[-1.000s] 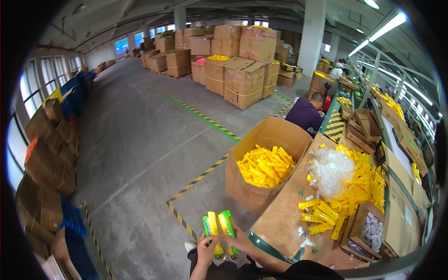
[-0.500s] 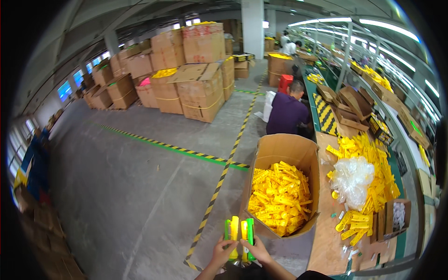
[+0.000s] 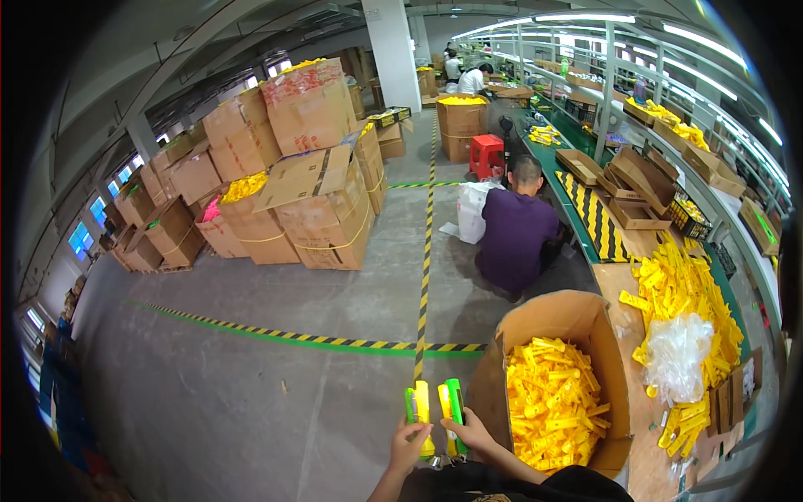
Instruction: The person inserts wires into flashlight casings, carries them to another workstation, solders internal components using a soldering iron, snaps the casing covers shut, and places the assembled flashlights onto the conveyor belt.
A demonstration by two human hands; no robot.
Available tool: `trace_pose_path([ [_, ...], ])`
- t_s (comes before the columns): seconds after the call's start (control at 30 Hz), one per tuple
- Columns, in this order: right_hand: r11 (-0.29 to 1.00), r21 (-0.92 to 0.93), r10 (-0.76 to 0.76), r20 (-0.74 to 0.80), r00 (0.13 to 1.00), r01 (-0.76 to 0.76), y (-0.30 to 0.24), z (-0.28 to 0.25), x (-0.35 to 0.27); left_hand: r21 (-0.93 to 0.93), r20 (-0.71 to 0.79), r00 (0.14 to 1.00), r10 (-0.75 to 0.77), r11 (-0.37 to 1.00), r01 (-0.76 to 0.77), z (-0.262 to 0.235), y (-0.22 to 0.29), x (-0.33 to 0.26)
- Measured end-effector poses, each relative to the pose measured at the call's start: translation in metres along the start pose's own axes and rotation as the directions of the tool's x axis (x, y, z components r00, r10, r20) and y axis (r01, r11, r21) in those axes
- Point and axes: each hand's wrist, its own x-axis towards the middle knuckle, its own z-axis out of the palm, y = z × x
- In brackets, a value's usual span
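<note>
My left hand [image 3: 407, 445] is closed round a long plastic piece [image 3: 422, 403], yellow on its right side and green on its left. Just beside it, my right hand [image 3: 471, 432] grips a second piece [image 3: 454, 398] of similar length, green on the right with yellow on the left. Both pieces stand roughly upright in front of my body, with a narrow gap between them. Fingers cover their lower parts. Right of my hands is a large open carton [image 3: 615, 381] holding many loose yellow plastic parts [image 3: 554, 402].
A bench [image 3: 627, 335] on the right bears heaped yellow parts [image 3: 687, 289] and clear plastic bags [image 3: 677, 356]. A person in purple [image 3: 517, 238] crouches beside it, near a red stool [image 3: 487, 156]. Large stacked cartons [image 3: 318, 222] stand left. Striped tape [image 3: 335, 341] crosses the floor.
My view has turned left and up, so the carton and bench appear farther right and lower. Both hands keep their pieces; the right one now leans more and shows less yellow.
</note>
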Motion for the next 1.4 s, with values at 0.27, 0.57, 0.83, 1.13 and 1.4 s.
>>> trace_pose_path([
  [0.27, 0.991, -0.044, -0.126, -0.013, 0.992, 0.125, -0.072, 0.040, 0.165, -0.065, 0.039, 0.998, -0.055, 0.996, 0.057, -0.048, 0.009, 0.181],
  [0.57, 0.988, 0.133, 0.113, -0.323, 0.939, -0.074, -0.137, 0.039, 0.313, 0.085, 0.336, 0.934, -0.121, 0.992, 0.098, -0.036, 0.042, 0.407],
  [0.83, 0.973, 0.230, 0.140, -0.605, 0.784, 0.003, -0.187, 0.009, 0.430, 0.231, 0.630, 0.759, -0.166, 0.973, 0.022, 0.025, 0.051, 0.582],
  [1.13, 0.920, 0.389, 0.230, -0.626, 0.745, 0.043, -0.261, -0.050, 0.622, 0.202, 0.693, 0.683, -0.231, 0.972, 0.123, 0.081, 0.074, 0.789],
  [1.4, 0.974, 0.223, 0.165, -0.636, 0.754, -0.025, -0.317, -0.091, 0.794, 0.151, 0.657, 0.699, -0.283, 0.957, 0.247, 0.117, 0.093, 0.961],
])
